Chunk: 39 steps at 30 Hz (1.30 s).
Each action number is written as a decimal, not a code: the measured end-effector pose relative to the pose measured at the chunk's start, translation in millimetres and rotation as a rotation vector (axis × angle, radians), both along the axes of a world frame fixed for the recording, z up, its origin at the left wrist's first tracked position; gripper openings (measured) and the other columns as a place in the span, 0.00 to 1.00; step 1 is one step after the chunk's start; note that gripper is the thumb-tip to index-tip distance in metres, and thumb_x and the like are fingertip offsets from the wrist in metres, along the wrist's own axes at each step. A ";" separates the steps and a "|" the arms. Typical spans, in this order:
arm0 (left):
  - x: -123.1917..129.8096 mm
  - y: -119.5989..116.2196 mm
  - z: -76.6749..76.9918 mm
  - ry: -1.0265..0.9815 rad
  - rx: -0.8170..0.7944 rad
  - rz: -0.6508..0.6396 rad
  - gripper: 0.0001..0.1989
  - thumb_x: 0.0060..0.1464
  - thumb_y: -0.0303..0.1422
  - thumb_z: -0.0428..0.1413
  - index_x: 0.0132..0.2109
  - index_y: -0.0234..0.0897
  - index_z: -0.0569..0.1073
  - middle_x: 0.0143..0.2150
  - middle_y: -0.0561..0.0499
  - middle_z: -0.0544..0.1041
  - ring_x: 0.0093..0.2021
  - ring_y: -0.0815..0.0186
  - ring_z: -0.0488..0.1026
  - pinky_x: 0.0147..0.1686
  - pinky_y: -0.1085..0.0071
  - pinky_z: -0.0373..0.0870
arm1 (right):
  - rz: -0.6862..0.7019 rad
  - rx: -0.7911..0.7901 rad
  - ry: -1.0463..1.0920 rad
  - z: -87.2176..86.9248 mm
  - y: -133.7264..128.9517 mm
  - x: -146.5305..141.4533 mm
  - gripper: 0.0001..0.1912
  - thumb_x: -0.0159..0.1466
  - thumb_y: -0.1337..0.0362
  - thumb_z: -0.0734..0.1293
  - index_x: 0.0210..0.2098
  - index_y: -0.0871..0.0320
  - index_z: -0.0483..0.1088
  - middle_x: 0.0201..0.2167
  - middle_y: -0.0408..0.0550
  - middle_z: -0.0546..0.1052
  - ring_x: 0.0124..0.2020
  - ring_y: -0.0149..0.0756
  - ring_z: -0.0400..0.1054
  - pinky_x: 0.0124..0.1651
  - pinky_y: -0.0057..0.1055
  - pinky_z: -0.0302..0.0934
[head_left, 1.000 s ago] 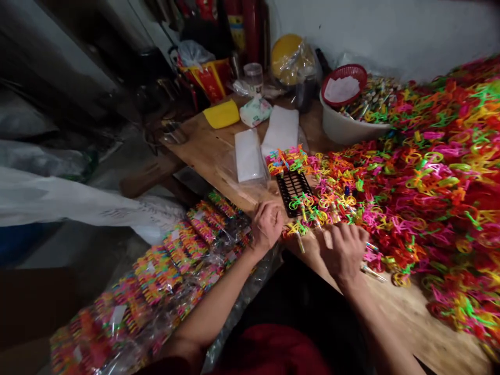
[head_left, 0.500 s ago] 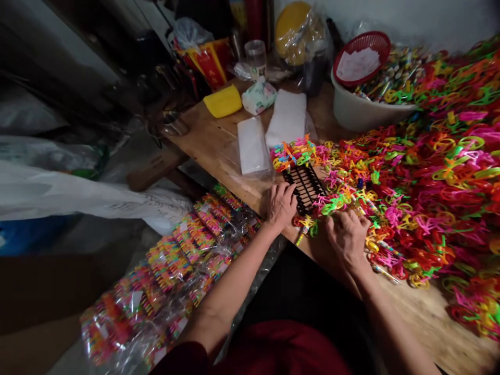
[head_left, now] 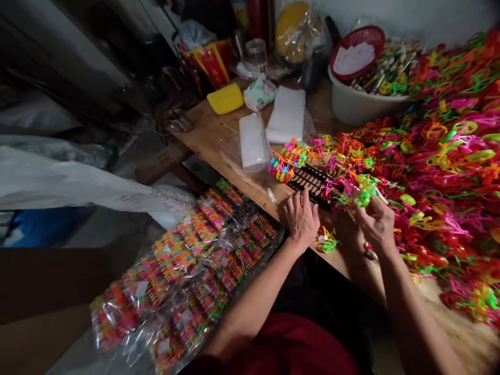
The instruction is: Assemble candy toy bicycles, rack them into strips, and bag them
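A black slotted rack (head_left: 312, 179) lies on the wooden table, its far-left end filled with a row of colourful small plastic toys (head_left: 289, 159). My left hand (head_left: 301, 216) rests at the rack's near edge, fingers stretched out and holding nothing visible. To the right, my right hand (head_left: 375, 221) is closed at the fingertips on a bright green plastic toy (head_left: 365, 190), just above the loose pile (head_left: 425, 192). A yellow and green toy (head_left: 327, 239) lies by the table edge between the hands. The right fingertips are partly hidden by the toy.
Behind the rack lie stacks of clear-wrapped white sheets (head_left: 287, 114) and a yellow pouch (head_left: 225, 99). A white tub (head_left: 359, 104) of small parts carries a red basket (head_left: 357, 54). Bagged toys (head_left: 175, 255) lie lower left, below the table edge.
My right hand has risen from the table and moved right, with a green toy now in its fingers. My left hand has shifted right along the rack, which appears turned.
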<state>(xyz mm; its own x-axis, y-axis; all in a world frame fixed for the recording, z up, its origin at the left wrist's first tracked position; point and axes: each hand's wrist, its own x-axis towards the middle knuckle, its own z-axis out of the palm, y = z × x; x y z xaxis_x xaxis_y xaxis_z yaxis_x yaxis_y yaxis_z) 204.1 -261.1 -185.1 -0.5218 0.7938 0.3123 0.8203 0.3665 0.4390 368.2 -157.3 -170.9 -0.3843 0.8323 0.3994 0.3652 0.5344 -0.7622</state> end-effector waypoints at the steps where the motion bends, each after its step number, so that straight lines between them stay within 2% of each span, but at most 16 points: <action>1: 0.6 -6.3 3.5 -0.017 0.038 -0.037 0.26 0.67 0.34 0.50 0.68 0.33 0.61 0.64 0.36 0.69 0.61 0.45 0.66 0.59 0.45 0.66 | 0.011 0.015 -0.009 7.7 -10.4 2.7 0.10 0.65 0.57 0.66 0.31 0.56 0.67 0.25 0.42 0.69 0.27 0.31 0.62 0.32 0.29 0.57; 5: 0.7 -43.5 14.2 -0.019 0.140 -0.331 0.19 0.67 0.35 0.49 0.61 0.34 0.66 0.59 0.39 0.73 0.60 0.54 0.67 0.64 0.52 0.65 | 0.099 0.055 -0.044 24.6 -68.0 -5.2 0.07 0.66 0.62 0.66 0.43 0.55 0.71 0.28 0.43 0.74 0.25 0.30 0.66 0.31 0.28 0.61; 9: 6.5 -75.3 8.1 -0.003 0.020 -0.428 0.18 0.64 0.34 0.52 0.59 0.36 0.70 0.60 0.40 0.73 0.63 0.53 0.65 0.64 0.52 0.65 | 0.121 -0.156 0.075 3.7 -98.8 -28.7 0.05 0.69 0.64 0.64 0.44 0.53 0.68 0.35 0.47 0.79 0.32 0.33 0.74 0.35 0.30 0.68; 14: 25.3 -70.8 -14.3 0.121 -0.053 -0.437 0.22 0.61 0.35 0.54 0.61 0.38 0.73 0.57 0.37 0.74 0.57 0.47 0.68 0.54 0.49 0.70 | 0.073 -0.171 0.031 -22.6 -76.1 -25.6 0.07 0.69 0.62 0.65 0.45 0.55 0.70 0.34 0.46 0.78 0.32 0.33 0.74 0.35 0.30 0.68; 16: 35.7 -60.0 -19.9 0.114 -0.119 -0.463 0.22 0.60 0.36 0.56 0.60 0.40 0.76 0.56 0.37 0.75 0.56 0.46 0.69 0.52 0.48 0.72 | 0.030 -0.142 -0.029 -19.1 -62.3 -18.3 0.08 0.69 0.60 0.65 0.45 0.55 0.71 0.32 0.45 0.78 0.30 0.32 0.72 0.34 0.29 0.67; 20: 55.1 -43.1 -19.0 0.006 -0.251 -0.683 0.20 0.60 0.36 0.54 0.58 0.43 0.77 0.59 0.40 0.75 0.61 0.46 0.68 0.57 0.50 0.73 | 0.050 0.005 -0.113 1.2 -45.0 -20.2 0.06 0.69 0.60 0.66 0.42 0.55 0.71 0.27 0.42 0.75 0.24 0.29 0.69 0.29 0.26 0.63; 22: 56.7 -44.5 -11.2 -0.070 -0.272 -0.747 0.17 0.62 0.35 0.51 0.55 0.45 0.78 0.57 0.43 0.77 0.59 0.49 0.71 0.57 0.52 0.75 | 0.089 0.044 -0.112 8.2 -41.0 -27.8 0.05 0.69 0.62 0.65 0.43 0.56 0.71 0.28 0.43 0.76 0.25 0.29 0.69 0.29 0.25 0.62; 24: 45.8 -53.8 4.5 -0.119 -0.253 -0.743 0.14 0.64 0.35 0.50 0.48 0.45 0.79 0.49 0.45 0.80 0.51 0.53 0.77 0.51 0.54 0.80 | 0.112 0.056 -0.100 9.2 -38.3 -33.3 0.07 0.70 0.64 0.64 0.46 0.56 0.71 0.32 0.45 0.77 0.27 0.29 0.71 0.31 0.25 0.64; 26: 19.3 -64.5 30.9 -0.167 -0.166 -0.732 0.12 0.65 0.34 0.49 0.42 0.46 0.78 0.40 0.47 0.82 0.41 0.57 0.80 0.42 0.59 0.84 | 0.120 0.050 -0.131 5.6 -36.6 -34.6 0.10 0.70 0.65 0.62 0.49 0.57 0.72 0.34 0.47 0.78 0.28 0.30 0.71 0.32 0.27 0.65; 28: -20.5 -64.2 66.1 -0.220 -0.010 -0.701 0.11 0.66 0.31 0.49 0.45 0.48 0.76 0.41 0.54 0.82 0.39 0.65 0.81 0.42 0.66 0.84 | 0.117 0.035 -0.189 0.6 -36.8 -34.6 0.12 0.70 0.64 0.62 0.50 0.57 0.72 0.34 0.48 0.78 0.27 0.31 0.69 0.32 0.28 0.64; 30: -65.9 -42.6 102.0 -0.070 0.141 -0.540 0.10 0.66 0.31 0.49 0.45 0.47 0.75 0.42 0.55 0.82 0.44 0.66 0.81 0.48 0.63 0.81 | 0.102 0.020 -0.226 -3.0 -39.0 -37.6 0.13 0.69 0.62 0.63 0.50 0.58 0.73 0.33 0.48 0.76 0.25 0.30 0.67 0.31 0.28 0.62; 31: -87.7 -23.2 116.6 0.059 0.205 -0.461 0.09 0.67 0.33 0.49 0.46 0.44 0.75 0.45 0.53 0.81 0.49 0.63 0.79 0.55 0.57 0.78 | 0.095 0.018 -0.225 -3.9 -40.9 -40.7 0.12 0.69 0.62 0.63 0.49 0.58 0.73 0.33 0.47 0.75 0.25 0.30 0.66 0.31 0.28 0.61; 33: -124.7 27.3 133.6 0.217 0.126 -0.462 0.18 0.66 0.39 0.52 0.58 0.37 0.72 0.57 0.47 0.76 0.64 0.55 0.71 0.65 0.44 0.64 | 0.089 0.015 -0.214 -4.1 -46.2 -49.1 0.10 0.68 0.62 0.64 0.46 0.58 0.73 0.32 0.46 0.73 0.26 0.30 0.64 0.31 0.28 0.59; 34: -138.7 54.7 135.1 0.268 0.090 -0.492 0.25 0.63 0.42 0.55 0.62 0.35 0.69 0.65 0.45 0.70 0.70 0.51 0.63 0.69 0.43 0.57 | 0.091 0.017 -0.212 -3.6 -49.5 -53.1 0.08 0.68 0.62 0.63 0.43 0.58 0.72 0.31 0.46 0.72 0.26 0.30 0.63 0.31 0.28 0.58; 36: -156.8 103.8 125.5 0.276 -0.073 -0.569 0.25 0.63 0.43 0.55 0.64 0.39 0.69 0.71 0.46 0.64 0.75 0.47 0.52 0.70 0.38 0.49 | 0.101 0.030 -0.207 -1.7 -57.3 -58.4 0.07 0.68 0.62 0.63 0.35 0.57 0.69 0.29 0.44 0.69 0.25 0.30 0.60 0.29 0.28 0.55; 39: -161.4 140.2 95.2 0.209 -0.285 -0.683 0.20 0.66 0.38 0.51 0.62 0.41 0.72 0.69 0.48 0.66 0.71 0.50 0.59 0.68 0.40 0.55 | 0.160 0.055 -0.170 2.3 -70.0 -57.8 0.09 0.69 0.64 0.62 0.31 0.55 0.64 0.27 0.43 0.67 0.25 0.30 0.61 0.28 0.27 0.55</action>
